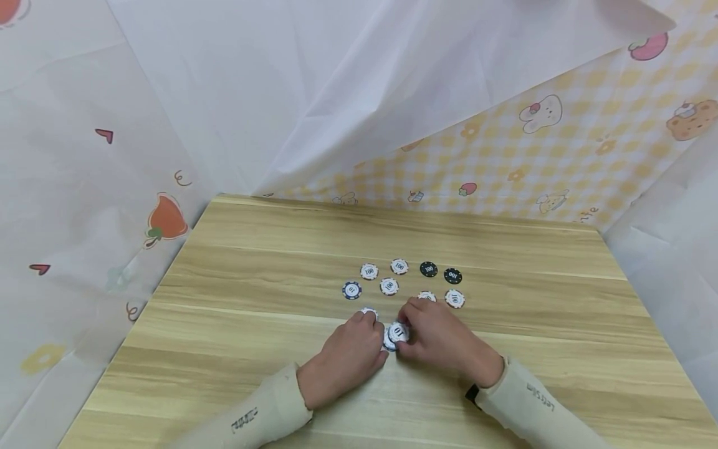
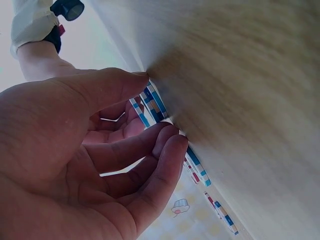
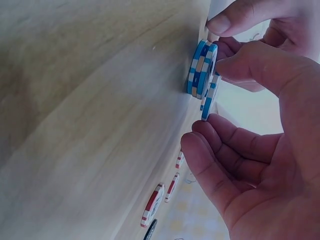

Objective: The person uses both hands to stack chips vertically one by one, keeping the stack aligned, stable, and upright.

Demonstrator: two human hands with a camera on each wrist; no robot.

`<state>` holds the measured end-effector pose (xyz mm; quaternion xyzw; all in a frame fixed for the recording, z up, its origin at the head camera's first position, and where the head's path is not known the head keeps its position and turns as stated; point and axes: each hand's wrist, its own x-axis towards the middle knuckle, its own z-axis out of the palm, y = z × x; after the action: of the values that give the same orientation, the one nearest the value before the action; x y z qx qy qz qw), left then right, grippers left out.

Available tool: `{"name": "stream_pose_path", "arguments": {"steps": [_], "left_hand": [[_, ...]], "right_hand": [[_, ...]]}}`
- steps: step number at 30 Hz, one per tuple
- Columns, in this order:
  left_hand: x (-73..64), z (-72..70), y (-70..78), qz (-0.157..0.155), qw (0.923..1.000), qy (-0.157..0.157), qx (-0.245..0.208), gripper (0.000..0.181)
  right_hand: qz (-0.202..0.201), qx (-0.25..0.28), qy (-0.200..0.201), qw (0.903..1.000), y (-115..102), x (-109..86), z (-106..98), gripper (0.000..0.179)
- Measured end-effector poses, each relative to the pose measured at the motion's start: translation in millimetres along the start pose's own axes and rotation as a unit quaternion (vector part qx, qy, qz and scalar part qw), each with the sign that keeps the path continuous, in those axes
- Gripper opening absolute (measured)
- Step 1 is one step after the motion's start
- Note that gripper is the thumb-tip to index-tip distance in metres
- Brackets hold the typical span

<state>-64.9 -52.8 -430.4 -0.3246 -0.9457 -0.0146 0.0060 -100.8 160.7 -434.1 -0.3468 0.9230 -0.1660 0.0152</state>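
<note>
Toward the near middle of the table, my left hand curves its thumb and fingers round the sides of a short stack of poker chips. Blue, white and tan bands show on the stack's edge. My right hand pinches a light-blue-and-white poker chip, marked 10, between thumb and fingertips. This chip overlaps the top of the stack and juts out toward the right. Another chip lies just beyond my left knuckles, partly covered. A white chip is partly hidden behind my right hand.
Farther back on the wooden table lie several loose chips: a dark blue 10 chip, white 100 chips and two black chips. White cloth and a yellow checked sheet hang behind the table.
</note>
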Motion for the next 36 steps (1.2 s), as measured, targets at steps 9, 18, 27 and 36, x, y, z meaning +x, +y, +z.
{"name": "stream_pose_path", "arguments": {"steps": [9, 18, 27, 36], "left_hand": [[-2.1, -2.6, 0.4, 0.011, 0.9996, 0.024, 0.015, 0.035], [-1.2, 0.5, 0.0, 0.009, 0.9997, 0.02, 0.013, 0.036], [-0.8, -0.7, 0.5, 0.005, 0.9999, 0.01, 0.007, 0.036], [-0.5, -0.5, 0.4, 0.007, 0.9998, 0.012, 0.013, 0.037]], "right_hand": [[-0.014, 0.022, 0.002, 0.9997, -4.3, 1.0, 1.1, 0.027], [-0.02, 0.026, -0.001, 0.9995, -6.6, 1.2, 2.0, 0.028], [-0.024, 0.026, -0.005, 0.9994, -6.3, 2.0, 4.4, 0.028], [-0.021, 0.031, -0.008, 0.9993, -6.8, 2.1, 4.6, 0.029]]}}
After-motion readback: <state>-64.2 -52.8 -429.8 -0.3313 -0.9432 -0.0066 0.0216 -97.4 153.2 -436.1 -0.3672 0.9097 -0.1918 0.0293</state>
